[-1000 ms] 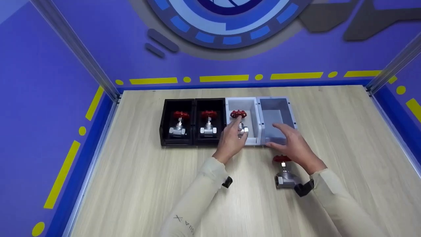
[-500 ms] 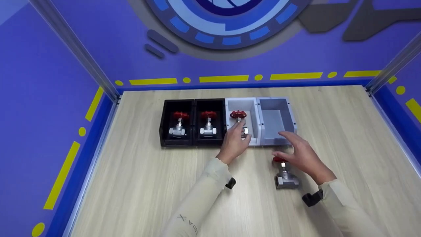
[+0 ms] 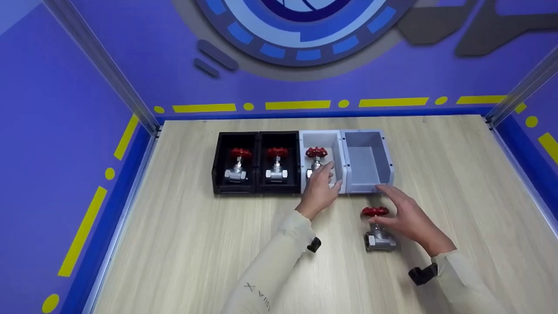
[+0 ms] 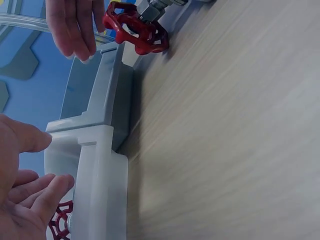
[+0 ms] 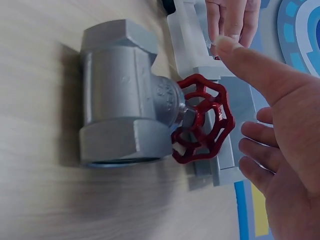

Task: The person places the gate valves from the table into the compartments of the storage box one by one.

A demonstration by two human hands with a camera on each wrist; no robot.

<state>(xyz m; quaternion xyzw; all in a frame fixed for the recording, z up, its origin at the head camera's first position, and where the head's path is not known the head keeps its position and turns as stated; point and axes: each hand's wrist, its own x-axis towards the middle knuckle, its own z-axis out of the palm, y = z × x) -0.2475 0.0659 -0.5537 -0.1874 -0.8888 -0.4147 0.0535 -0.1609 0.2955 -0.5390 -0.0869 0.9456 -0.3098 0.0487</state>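
Note:
My left hand [image 3: 319, 192] hovers over the front of the white bin [image 3: 321, 136], fingers apart and nothing in its grasp. Behind its fingertips a gate valve with a red handwheel [image 3: 316, 152] sits in that bin, partly covered by the hand. My right hand [image 3: 412, 222] is spread beside another valve [image 3: 380, 241], which stands on the table with its red handwheel toward the bins. In the right wrist view, this valve's silver body [image 5: 117, 95] shows large, with the right thumb and fingers around but apart from its handwheel [image 5: 207, 120].
Two black bins [image 3: 235, 189] adjoin the white one on the left, each with a red-handled valve [image 3: 277, 163] in it. At the row's right end stands a grey bin [image 3: 364, 188]. Blue printed panels [image 3: 270, 87] wall in the wooden table [image 3: 183, 244].
My left hand has drawn back from the valve in the white bin, toward the right and front. My right hand has moved from over the grey bin down to the table valve.

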